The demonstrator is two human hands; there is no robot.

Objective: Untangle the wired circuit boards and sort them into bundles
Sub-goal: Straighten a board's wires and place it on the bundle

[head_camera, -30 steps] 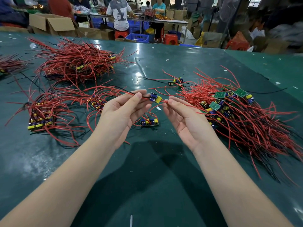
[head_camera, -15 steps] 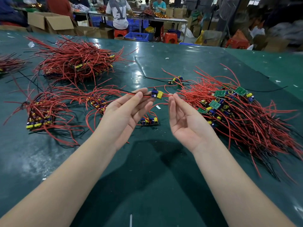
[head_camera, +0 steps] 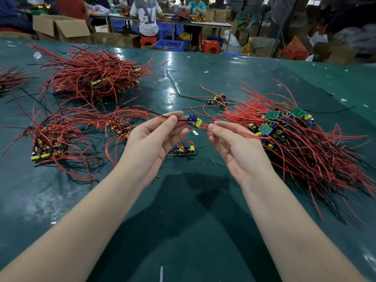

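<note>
Left hand grip pinching wires of raised board, right hand grip pinching red wire, tangled pile at 3 o'clock on table

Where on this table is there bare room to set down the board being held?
Bare mat lies near, between the forearms, and far, between the large far-left heap and the right tangle. Crowded: around the left bundles and the loose board under the left hand.
</note>
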